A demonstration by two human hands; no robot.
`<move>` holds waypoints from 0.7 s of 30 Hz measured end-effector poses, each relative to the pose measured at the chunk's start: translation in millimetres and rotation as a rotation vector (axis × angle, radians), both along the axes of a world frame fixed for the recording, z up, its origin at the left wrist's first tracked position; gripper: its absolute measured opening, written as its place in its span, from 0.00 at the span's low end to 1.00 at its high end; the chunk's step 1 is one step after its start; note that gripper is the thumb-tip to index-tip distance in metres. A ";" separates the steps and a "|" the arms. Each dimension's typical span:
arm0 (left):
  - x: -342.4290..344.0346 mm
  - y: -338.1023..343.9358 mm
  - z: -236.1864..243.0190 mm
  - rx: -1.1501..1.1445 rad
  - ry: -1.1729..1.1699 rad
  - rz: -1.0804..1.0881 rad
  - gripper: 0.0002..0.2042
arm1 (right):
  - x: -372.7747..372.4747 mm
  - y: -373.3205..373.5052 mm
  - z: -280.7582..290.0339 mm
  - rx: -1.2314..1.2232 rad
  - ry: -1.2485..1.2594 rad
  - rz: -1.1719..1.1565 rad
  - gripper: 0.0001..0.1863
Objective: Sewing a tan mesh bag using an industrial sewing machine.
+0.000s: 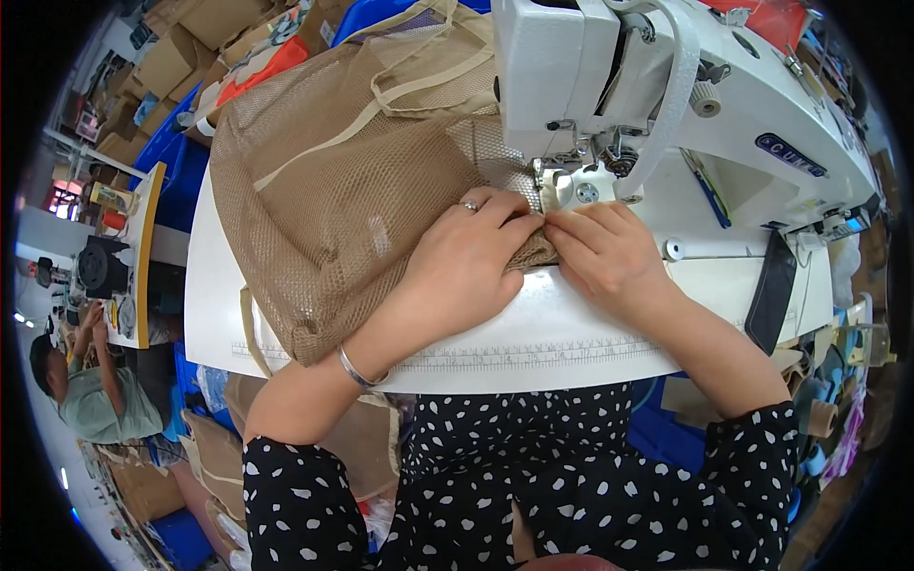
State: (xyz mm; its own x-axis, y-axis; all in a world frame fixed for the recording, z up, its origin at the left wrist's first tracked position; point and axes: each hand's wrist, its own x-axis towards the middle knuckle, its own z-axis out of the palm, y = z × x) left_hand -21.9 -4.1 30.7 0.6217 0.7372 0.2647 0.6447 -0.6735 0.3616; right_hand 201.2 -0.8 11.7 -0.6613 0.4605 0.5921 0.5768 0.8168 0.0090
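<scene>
A brown mesh bag [352,209] with beige straps [419,95] is spread over the left half of the sewing table, its right edge running in to the sewing machine's [562,86] presser foot [552,186]. My left hand [471,247] presses on the bag's edge just left of the foot, fingers bent and pinching the mesh. Close beside it, my right hand [609,252] has its fingertips together on the same edge, right in front of the foot. The fingertips of both hands almost meet there. The needle's tip is too small to make out.
Thread snips [706,190] lie on the machine bed, a small white bobbin [673,249] near my right hand. A dark phone-like slab [771,290] rests at the table's right. A printed ruler strip [495,357] follows the front edge. Another person [100,381] works at a table far left.
</scene>
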 end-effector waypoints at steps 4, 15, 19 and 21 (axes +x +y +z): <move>2.2 -1.1 2.1 -0.023 -0.022 0.018 0.26 | 0.3 1.0 1.3 -0.014 -0.019 0.017 0.15; 1.0 -3.0 -1.9 0.041 0.066 -0.025 0.26 | 0.9 -1.6 -0.9 0.011 -0.012 -0.031 0.14; 1.6 -1.4 -2.8 0.039 0.080 -0.030 0.26 | 0.8 -0.3 -0.3 0.022 -0.001 -0.013 0.15; 3.8 -2.2 -4.4 0.058 0.057 -0.029 0.27 | 1.0 0.2 -0.4 0.026 -0.010 -0.009 0.15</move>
